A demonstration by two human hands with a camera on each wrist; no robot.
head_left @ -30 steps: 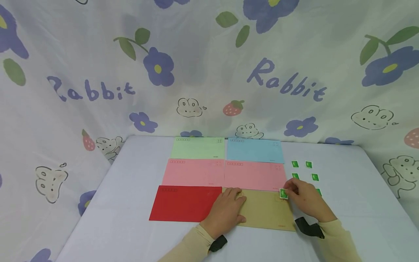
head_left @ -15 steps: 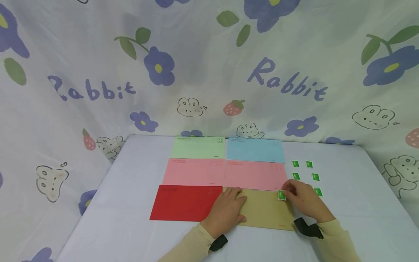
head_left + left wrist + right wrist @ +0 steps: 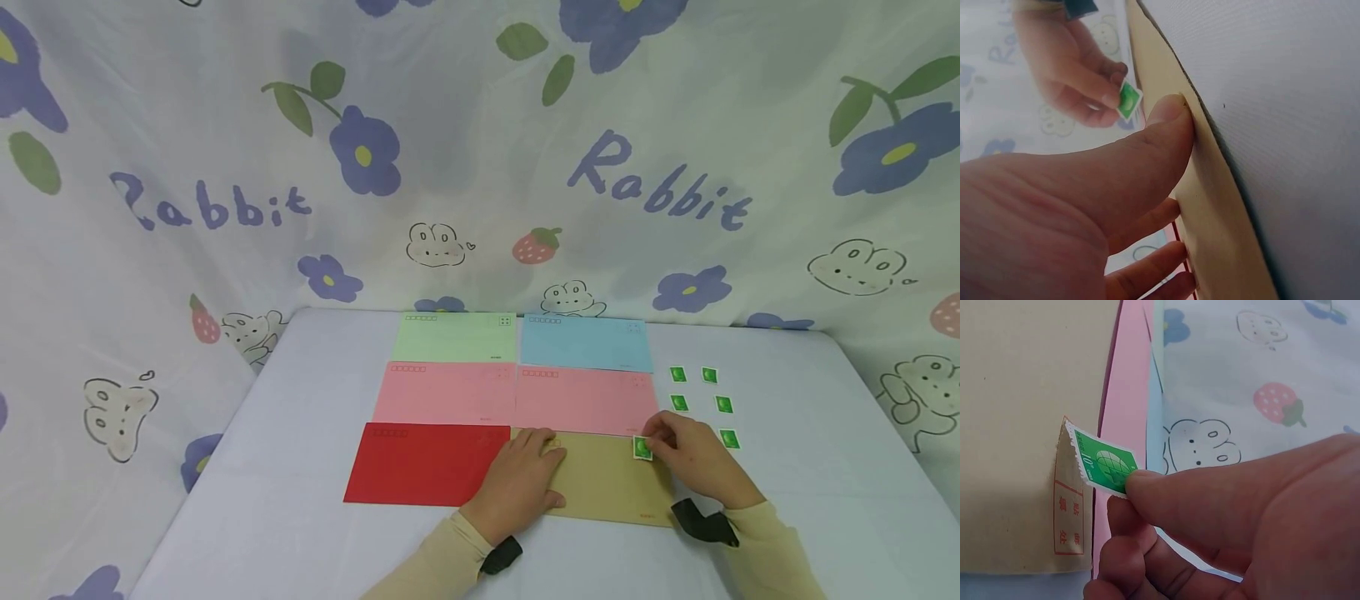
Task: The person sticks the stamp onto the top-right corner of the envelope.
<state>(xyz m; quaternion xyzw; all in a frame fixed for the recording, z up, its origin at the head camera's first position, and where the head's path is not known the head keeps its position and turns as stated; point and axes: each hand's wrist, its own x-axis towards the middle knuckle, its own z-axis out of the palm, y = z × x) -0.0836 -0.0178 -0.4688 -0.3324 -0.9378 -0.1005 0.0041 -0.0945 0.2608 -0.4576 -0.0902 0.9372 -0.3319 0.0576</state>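
My right hand (image 3: 693, 454) pinches a green postage stamp (image 3: 1105, 461) between thumb and forefinger, over the top right corner of the tan envelope (image 3: 600, 492). In the right wrist view the stamp tilts, one edge near the red printed box (image 3: 1069, 519) on that corner; whether it touches the paper I cannot tell. My left hand (image 3: 517, 483) rests on the left part of the tan envelope with its fingers extended, and its thumb (image 3: 1169, 119) lies near the envelope's edge. Beside it lies a red envelope (image 3: 420, 467), partly covered by that hand.
Behind lie two pink envelopes (image 3: 442, 396), a green envelope (image 3: 457, 340) and a blue envelope (image 3: 585, 343). Several loose stamps (image 3: 723, 405) lie on the white table (image 3: 810, 467) to the right. A printed curtain (image 3: 480, 167) rises behind the table.
My right hand has shifted slightly left with the stamp, further over the tan envelope's corner. The left hand stays in place.
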